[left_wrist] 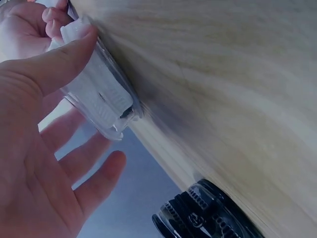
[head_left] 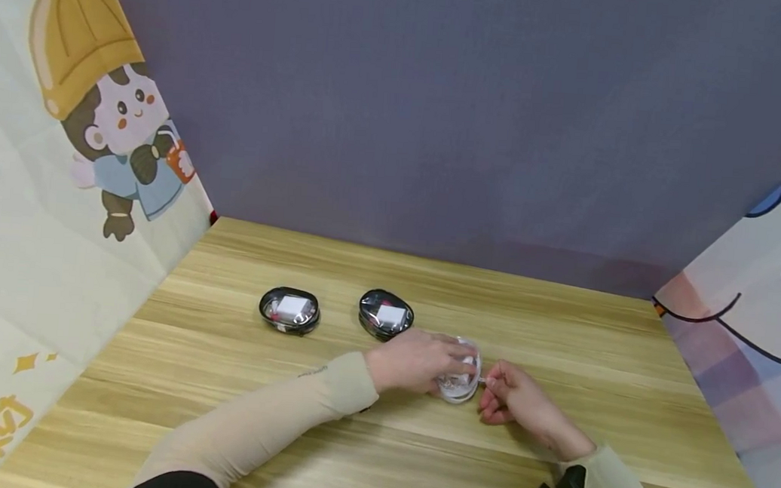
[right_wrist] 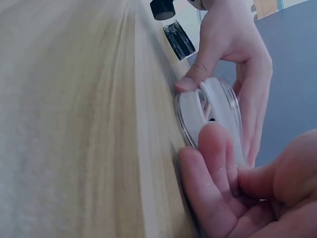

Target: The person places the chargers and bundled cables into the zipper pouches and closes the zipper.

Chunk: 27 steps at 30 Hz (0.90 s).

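A small clear oval case with white edging (head_left: 460, 389) stands on the table, with white contents showing through its wall. My left hand (head_left: 419, 361) grips it from the left. In the left wrist view the thumb presses one side of the case (left_wrist: 106, 94) while the fingers reach round the other. My right hand (head_left: 512, 400) is at the case's right end, where thumb and forefinger pinch a small pale tab. In the right wrist view those fingertips (right_wrist: 215, 141) partly hide that end of the case (right_wrist: 223, 101), and the tab itself is hard to make out.
Two similar oval cases with black edging lie on the wooden table (head_left: 217, 383): one black-edged case (head_left: 385, 315) just beyond my left hand, the other black-edged case (head_left: 289, 310) farther left. A grey panel (head_left: 439, 126) rises behind the table; printed cloths hang at both sides.
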Motion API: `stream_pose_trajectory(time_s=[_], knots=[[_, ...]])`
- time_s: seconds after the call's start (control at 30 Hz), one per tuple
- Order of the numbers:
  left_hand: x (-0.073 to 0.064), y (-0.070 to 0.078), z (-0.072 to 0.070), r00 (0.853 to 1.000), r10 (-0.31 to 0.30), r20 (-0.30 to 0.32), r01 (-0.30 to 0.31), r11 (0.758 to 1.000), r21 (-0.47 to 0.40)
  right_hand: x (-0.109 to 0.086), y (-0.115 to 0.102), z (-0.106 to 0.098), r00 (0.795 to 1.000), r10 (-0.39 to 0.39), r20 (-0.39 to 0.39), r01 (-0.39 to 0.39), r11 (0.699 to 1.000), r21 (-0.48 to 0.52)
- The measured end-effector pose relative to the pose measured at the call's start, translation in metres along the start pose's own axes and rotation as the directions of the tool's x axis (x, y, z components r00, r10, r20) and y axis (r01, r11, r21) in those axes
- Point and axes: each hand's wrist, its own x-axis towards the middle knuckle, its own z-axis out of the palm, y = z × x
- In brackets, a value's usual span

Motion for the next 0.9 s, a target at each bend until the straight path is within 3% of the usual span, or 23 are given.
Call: stream_pose_trajectory(time_s=[0.37,0.63,0.9], knots=[[0.011,0.002,0.003,0.994,-0.109,0.017,0.109,0.994,0.0,-0.007,0.005,0.004,0.999,0.024,0.029,-0.024,0.999,0.021],[0.016,0.007,0.004,0.988,-0.154,-0.02,0.155,0.986,0.057,-0.012,0.006,0.011,0.998,0.007,0.057,-0.01,0.998,0.062],[0.021,0.011,0.005,0.974,-0.225,-0.013,0.225,0.971,0.084,-0.01,0.007,0.014,1.0,-0.02,-0.02,0.021,0.998,0.052]])
